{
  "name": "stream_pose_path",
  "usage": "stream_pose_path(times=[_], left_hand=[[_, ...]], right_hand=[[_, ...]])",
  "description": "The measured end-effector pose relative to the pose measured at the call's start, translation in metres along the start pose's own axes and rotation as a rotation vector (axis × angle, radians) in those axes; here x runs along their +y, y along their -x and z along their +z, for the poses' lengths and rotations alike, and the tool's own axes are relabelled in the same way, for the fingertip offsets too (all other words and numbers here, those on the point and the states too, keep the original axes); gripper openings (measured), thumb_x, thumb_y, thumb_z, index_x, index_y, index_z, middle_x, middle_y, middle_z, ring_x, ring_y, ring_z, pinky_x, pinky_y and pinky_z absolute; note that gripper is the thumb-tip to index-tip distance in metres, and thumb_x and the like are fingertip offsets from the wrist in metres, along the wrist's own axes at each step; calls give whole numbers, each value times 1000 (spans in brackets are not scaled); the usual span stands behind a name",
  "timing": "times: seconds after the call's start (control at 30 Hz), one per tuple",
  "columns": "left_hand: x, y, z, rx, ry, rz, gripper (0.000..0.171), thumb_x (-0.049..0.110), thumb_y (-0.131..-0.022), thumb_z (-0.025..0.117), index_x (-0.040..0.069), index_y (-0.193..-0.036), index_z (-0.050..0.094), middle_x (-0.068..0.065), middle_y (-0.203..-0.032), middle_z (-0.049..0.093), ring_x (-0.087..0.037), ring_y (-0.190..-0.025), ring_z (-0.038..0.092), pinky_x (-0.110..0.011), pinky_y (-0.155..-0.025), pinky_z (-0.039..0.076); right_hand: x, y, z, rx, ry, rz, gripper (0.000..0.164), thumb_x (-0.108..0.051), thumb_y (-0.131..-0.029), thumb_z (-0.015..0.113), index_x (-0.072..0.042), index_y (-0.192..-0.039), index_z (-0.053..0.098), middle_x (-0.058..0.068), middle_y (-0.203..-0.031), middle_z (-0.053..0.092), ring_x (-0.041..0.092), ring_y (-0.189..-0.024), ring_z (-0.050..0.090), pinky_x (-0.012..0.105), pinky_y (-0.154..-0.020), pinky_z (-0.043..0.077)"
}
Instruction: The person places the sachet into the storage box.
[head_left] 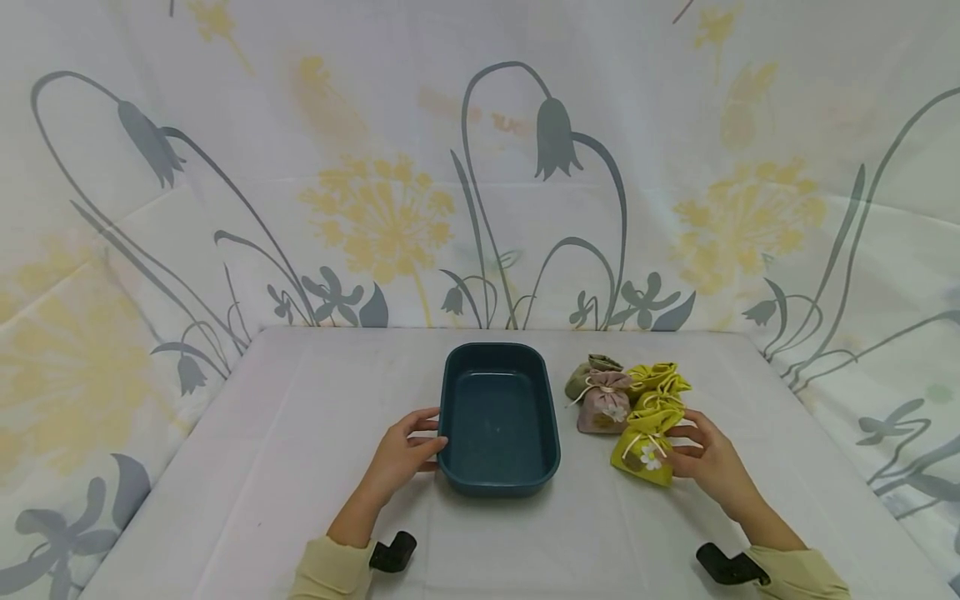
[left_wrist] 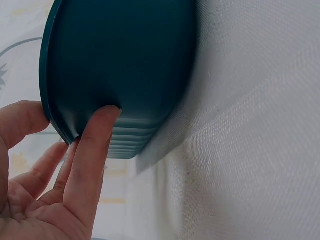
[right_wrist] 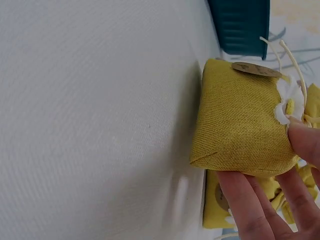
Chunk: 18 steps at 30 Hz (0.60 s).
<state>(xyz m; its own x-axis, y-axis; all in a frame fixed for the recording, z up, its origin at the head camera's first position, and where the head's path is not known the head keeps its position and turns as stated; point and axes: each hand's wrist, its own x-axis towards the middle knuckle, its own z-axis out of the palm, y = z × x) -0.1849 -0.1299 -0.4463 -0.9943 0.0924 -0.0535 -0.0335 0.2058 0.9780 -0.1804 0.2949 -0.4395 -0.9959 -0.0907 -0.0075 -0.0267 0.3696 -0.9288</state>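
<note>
1. My left hand (head_left: 405, 458) was partly closed at the left side of the tub (head_left: 497, 425), thumb over the rim, fingers against the outer wall.
2. The tub stood upright on the table (head_left: 300, 467). I judged it stiff, light plastic, smooth enough to slide; its rim seemed the surest hold.
3. Right of it sat the green bag (head_left: 577, 383), with the pink bag (head_left: 606, 404) just nearer.
4. The near yellow bag (head_left: 633, 454) lay at the cluster's near end, more yellow cloth (head_left: 660, 377) beyond it. It looked soft, plump and probably light, its coarse weave unlikely to slip; I judged the filled body a better hold than the flower (right_wrist: 287, 97) or string (right_wrist: 302, 75).
5. My right hand (head_left: 708, 462) pinched that bag from the right, thumb by the flower, fingers opposite, parted by its thickness. I couldn't tell how hard I squeezed.
</note>
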Motion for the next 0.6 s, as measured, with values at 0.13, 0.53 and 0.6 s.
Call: stream_pose_path(times=[0.13, 0.53, 0.6], left_hand=[[0, 0, 0, 2, 1, 2, 45, 8, -89, 63, 3, -132, 49, -17, -116, 55, -27, -94, 63, -38, -69, 57], [-1, -1, 0, 12, 21, -14, 47, 8, -87, 65, 4, -132, 50, -16, -109, 54, -25, -92, 63, -37, -68, 57], [-1, -1, 0, 11, 33, -16, 48, 8, -87, 65, 4, -132, 50, -16, -108, 54, -26, -92, 63, -37, -68, 57]], right_hand=[[-4, 0, 1, 7, -22, 5, 73, -10, -85, 68, 0, -141, 22, 29, -122, 47, 2, -87, 60, 36, -67, 56], [-20, -2, 5, -7, -91, -7, 72, -6, -85, 68, 2, -140, 21, 23, -117, 51, 5, -86, 63, 39, -67, 57], [-25, -2, 7, -10, -95, -2, 76, -7, -85, 68, 3, -141, 18, 25, -118, 50, 5, -86, 63, 39, -68, 57]])
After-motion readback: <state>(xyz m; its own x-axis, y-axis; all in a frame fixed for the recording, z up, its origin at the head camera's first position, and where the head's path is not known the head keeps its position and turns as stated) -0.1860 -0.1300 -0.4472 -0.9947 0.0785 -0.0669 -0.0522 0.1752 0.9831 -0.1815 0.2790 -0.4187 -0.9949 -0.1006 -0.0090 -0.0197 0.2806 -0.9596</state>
